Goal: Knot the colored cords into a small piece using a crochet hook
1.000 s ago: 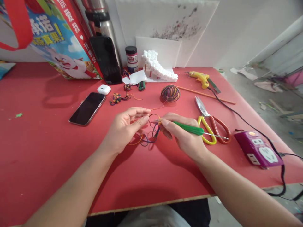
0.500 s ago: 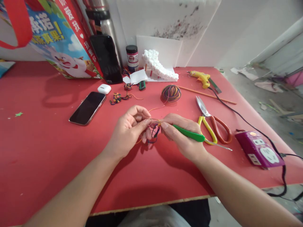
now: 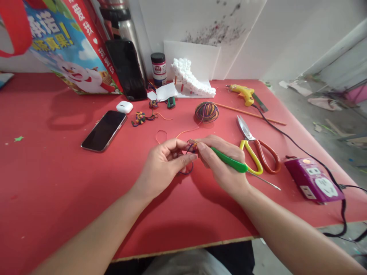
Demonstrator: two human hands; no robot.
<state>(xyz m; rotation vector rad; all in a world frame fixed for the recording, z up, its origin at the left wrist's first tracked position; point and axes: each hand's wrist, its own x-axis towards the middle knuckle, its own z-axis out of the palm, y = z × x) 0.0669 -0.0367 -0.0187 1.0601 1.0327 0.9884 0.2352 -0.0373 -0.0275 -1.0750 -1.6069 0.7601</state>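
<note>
My right hand is closed around a crochet hook with a green handle; its bare metal end points out to the right. Between the fingertips of both hands sits a small piece of multicoloured yarn work, mostly covered by fingers. My left hand pinches this yarn, its thumb lying along the front. A dark blue strand loops down below the fingers. From the hands a thin orange strand runs up to a multicoloured yarn ball on the red table.
On the right lie scissors, a purple power socket box and a yellow glue gun with its black cord. A phone, a white earbud case and small yarn pieces lie left and behind. A bag stands at the back.
My left hand has moved slightly right and closer to the right hand, its thumb now nearer the yarn work. A loop of orange strand now shows behind my left hand.
</note>
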